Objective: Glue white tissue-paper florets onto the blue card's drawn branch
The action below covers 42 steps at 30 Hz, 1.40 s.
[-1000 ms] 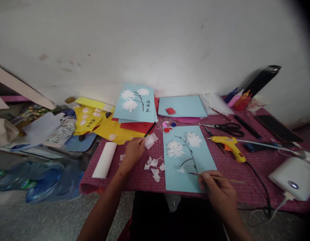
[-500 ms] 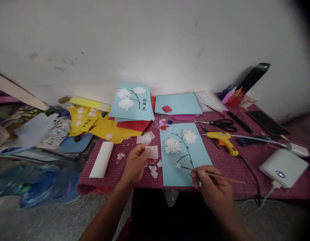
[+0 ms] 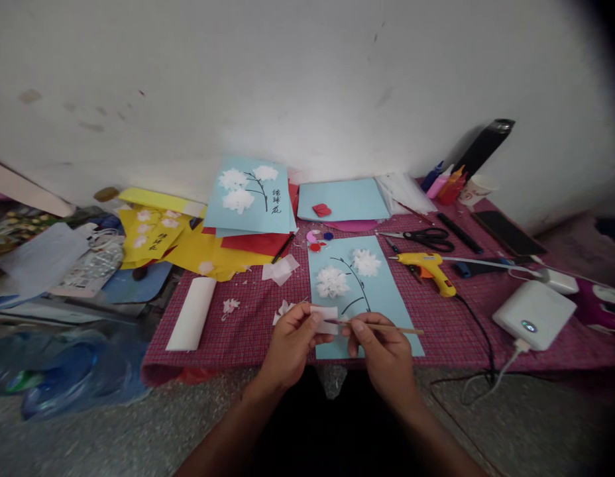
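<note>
My left hand (image 3: 293,338) pinches a small piece of white tissue paper (image 3: 325,313) over the near left edge of a light blue sheet (image 3: 393,311). Between the fingers of my right hand (image 3: 380,341) is a thin wooden stick (image 3: 401,328), its tip reaching the tissue. The blue sheet bears a drawn dark branch (image 3: 361,281) and two fluffy white paper flowers, one at left (image 3: 332,281) and one at upper right (image 3: 366,262). My hands cover its lower part. Loose tissue squares (image 3: 280,269) lie left of the sheet.
A yellow glue gun (image 3: 429,264), black scissors (image 3: 431,237) and a white power bank (image 3: 536,315) are at right. A white roll (image 3: 192,313) rests at left. Behind are a finished-looking blue flower card (image 3: 250,199), another blue sheet (image 3: 354,200) and glue bottles (image 3: 451,187).
My left hand has moved right with the tissue, and my right hand has moved left with the stick, so its tip has left the sheet and meets the tissue. The view has shifted slightly.
</note>
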Tool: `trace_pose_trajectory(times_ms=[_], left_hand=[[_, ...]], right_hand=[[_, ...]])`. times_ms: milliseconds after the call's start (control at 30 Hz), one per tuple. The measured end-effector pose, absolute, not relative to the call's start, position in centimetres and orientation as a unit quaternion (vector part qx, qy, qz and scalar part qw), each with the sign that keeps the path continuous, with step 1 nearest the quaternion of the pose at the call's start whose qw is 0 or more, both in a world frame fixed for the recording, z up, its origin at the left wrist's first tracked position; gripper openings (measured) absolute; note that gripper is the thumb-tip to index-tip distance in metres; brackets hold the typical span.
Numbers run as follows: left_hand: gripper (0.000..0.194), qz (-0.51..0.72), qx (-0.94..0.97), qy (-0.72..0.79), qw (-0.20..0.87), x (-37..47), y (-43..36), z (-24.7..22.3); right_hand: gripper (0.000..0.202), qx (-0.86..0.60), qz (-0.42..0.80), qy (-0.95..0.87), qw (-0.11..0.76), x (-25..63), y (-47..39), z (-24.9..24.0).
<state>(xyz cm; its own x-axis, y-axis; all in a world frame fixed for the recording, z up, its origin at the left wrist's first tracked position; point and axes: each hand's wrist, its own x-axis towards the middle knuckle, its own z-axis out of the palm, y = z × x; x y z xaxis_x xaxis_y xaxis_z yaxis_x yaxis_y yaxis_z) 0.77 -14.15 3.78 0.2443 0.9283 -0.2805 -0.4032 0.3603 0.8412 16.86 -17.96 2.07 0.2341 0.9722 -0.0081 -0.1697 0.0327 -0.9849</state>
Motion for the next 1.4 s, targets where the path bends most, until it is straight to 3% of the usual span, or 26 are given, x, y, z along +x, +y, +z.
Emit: trace_pose_trajectory(times_ms=[567, 900, 1400], left_hand=[[0.037, 0.424, 0.361, 0.369, 0.744, 0.2, -15.3, 3.1], [0.030, 0.439, 0.322, 0.379, 0.748, 0.7, -15.5, 2.8], [0.024, 0.389, 0.429, 0.455, 0.676, 0.0, -15.6, 2.2]], right_hand=[[0.022, -0.503, 0.513, -0.360, 0.596, 17.7, -17.7, 1.1], [0.021, -0.493, 0.535, -0.343, 0.595, 17.5, -18.1, 0.9], [0.013, -0.497, 0.492, -0.408, 0.587, 17.2, -19.0, 0.9]])
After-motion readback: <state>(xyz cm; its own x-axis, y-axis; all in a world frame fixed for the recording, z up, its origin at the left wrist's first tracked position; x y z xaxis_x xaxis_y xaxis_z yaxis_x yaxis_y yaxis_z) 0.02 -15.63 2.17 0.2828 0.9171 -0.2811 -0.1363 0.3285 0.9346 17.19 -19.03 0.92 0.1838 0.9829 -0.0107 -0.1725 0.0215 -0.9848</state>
